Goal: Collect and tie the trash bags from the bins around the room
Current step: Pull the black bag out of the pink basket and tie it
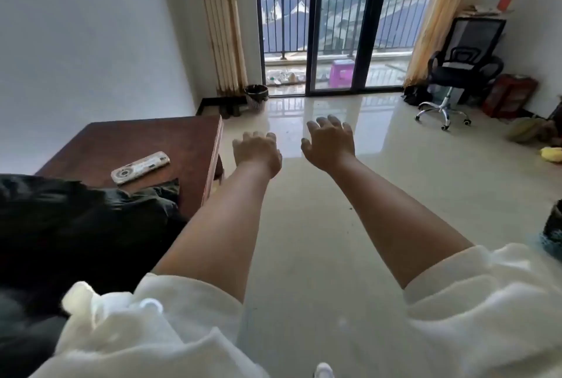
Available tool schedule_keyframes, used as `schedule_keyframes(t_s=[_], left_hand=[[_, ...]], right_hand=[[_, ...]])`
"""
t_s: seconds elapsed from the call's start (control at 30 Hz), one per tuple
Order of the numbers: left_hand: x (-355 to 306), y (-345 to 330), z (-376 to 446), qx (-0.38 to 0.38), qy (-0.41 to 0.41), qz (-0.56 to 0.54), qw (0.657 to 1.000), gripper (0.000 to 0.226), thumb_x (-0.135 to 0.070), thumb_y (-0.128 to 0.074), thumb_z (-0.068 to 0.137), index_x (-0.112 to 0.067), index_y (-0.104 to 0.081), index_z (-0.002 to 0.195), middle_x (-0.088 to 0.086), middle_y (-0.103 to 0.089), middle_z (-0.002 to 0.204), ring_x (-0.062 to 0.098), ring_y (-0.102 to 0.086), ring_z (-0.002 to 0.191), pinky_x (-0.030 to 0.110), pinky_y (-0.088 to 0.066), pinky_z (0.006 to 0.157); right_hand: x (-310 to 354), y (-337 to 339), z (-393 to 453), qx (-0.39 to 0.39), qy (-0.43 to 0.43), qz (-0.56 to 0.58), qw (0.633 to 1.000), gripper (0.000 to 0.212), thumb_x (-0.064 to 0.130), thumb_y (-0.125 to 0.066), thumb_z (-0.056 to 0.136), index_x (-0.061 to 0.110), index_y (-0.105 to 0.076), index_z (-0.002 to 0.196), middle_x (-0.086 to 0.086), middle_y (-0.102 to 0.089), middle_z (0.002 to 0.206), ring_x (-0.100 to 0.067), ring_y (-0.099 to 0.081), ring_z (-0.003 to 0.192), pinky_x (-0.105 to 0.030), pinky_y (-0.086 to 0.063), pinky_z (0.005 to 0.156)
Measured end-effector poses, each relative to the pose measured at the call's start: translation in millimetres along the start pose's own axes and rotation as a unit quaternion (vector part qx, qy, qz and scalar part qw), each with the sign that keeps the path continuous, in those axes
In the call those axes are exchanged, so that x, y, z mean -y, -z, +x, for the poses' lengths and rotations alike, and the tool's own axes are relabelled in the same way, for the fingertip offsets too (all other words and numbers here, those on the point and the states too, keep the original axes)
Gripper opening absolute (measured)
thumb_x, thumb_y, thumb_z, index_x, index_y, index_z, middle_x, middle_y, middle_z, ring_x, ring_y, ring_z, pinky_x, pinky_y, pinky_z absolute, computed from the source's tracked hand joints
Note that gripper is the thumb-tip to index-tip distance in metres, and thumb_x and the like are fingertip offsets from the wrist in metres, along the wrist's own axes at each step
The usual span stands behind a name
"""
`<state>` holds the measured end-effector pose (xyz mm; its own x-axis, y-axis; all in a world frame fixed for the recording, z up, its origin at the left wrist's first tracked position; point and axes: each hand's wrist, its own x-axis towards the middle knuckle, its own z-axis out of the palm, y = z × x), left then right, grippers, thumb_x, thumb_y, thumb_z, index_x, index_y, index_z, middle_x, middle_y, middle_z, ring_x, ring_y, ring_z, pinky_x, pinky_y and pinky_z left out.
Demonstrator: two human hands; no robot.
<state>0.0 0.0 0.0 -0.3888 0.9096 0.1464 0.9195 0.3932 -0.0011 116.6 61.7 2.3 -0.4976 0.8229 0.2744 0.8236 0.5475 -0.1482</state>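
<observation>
Glossy tile floor (304, 225); dark wooden table (146, 140); balcony glass doors (334, 22); office chair (462, 64).

Left hand (257, 151): empty, fingers loosely spread over floor
Right hand (330, 142): empty, fingers spread
Bin (256, 97): by curtain (223, 22), dark liner
Table (146, 140): holds phone (140, 167)

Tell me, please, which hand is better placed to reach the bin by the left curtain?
Left, probably. The left hand hangs on the bin's side; the right hand is farther across. Both are empty and well short of it.
</observation>
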Motion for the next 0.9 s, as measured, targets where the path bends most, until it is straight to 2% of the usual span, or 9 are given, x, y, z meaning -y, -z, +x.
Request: schedule_keyframes(t_s=[0.13, 0.27, 0.33, 0.57, 0.73, 0.9], left_hand=[[-3, -74, 49, 0.090, 0.010, 0.013, 0.996, 0.040, -0.027, -0.035, 0.096, -0.008, -0.044, 0.130, 0.014, -0.048, 0.136, 0.030, -0.042, 0.127, 0.038, -0.037, 0.099], [-9, -133, 127, 0.158, 0.015, -0.001, 0.987, 0.042, -0.029, -0.033, 0.097, -0.008, -0.042, 0.132, 0.014, -0.045, 0.139, 0.029, -0.038, 0.130, 0.039, -0.032, 0.106], [-10, -159, 168, 0.189, 0.017, -0.014, 0.982, 0.043, -0.031, -0.033, 0.097, -0.008, -0.041, 0.132, 0.013, -0.044, 0.140, 0.029, -0.037, 0.131, 0.039, -0.033, 0.104], [9, -216, 292, 0.235, 0.051, -0.041, 0.970, 0.047, -0.036, -0.034, 0.097, -0.008, -0.040, 0.134, 0.013, -0.042, 0.140, 0.029, -0.036, 0.131, 0.038, -0.031, 0.105], [40, -258, 392, 0.261, 0.071, -0.051, 0.961, 0.048, -0.037, -0.036, 0.096, -0.008, -0.041, 0.134, 0.013, -0.042, 0.140, 0.029, -0.036, 0.131, 0.038, -0.031, 0.106], [87, -290, 523, 0.280, 0.068, -0.052, 0.956, 0.048, -0.037, -0.035, 0.096, -0.008, -0.040, 0.135, 0.012, -0.042, 0.141, 0.029, -0.036, 0.131, 0.039, -0.032, 0.105]], right_hand=[[-24, -84, 36, 0.098, -0.015, -0.019, 0.995, 0.039, 0.027, -0.041, 0.093, 0.005, -0.051, 0.123, -0.014, -0.050, 0.132, -0.030, -0.040, 0.128, -0.039, -0.033, 0.103], [-58, -153, 104, 0.158, -0.032, 0.010, 0.987, 0.039, 0.026, -0.040, 0.093, 0.006, -0.050, 0.125, -0.013, -0.049, 0.135, -0.030, -0.040, 0.129, -0.038, -0.033, 0.102], [-73, -182, 141, 0.192, -0.034, 0.018, 0.981, 0.040, 0.027, -0.040, 0.093, 0.007, -0.049, 0.127, -0.013, -0.048, 0.137, -0.029, -0.038, 0.131, -0.038, -0.032, 0.103], [-97, -252, 270, 0.269, -0.019, 0.003, 0.963, 0.046, 0.032, -0.036, 0.095, 0.010, -0.040, 0.135, -0.012, -0.039, 0.145, -0.027, -0.029, 0.137, -0.039, -0.026, 0.108], [-90, -314, 364, 0.305, -0.006, 0.003, 0.952, 0.046, 0.034, -0.036, 0.095, 0.009, -0.042, 0.133, -0.012, -0.041, 0.143, -0.027, -0.031, 0.136, -0.039, -0.027, 0.107], [-79, -369, 493, 0.320, -0.020, -0.003, 0.947, 0.044, 0.033, -0.037, 0.095, 0.009, -0.044, 0.131, -0.013, -0.042, 0.142, -0.028, -0.032, 0.135, -0.039, -0.027, 0.108]])
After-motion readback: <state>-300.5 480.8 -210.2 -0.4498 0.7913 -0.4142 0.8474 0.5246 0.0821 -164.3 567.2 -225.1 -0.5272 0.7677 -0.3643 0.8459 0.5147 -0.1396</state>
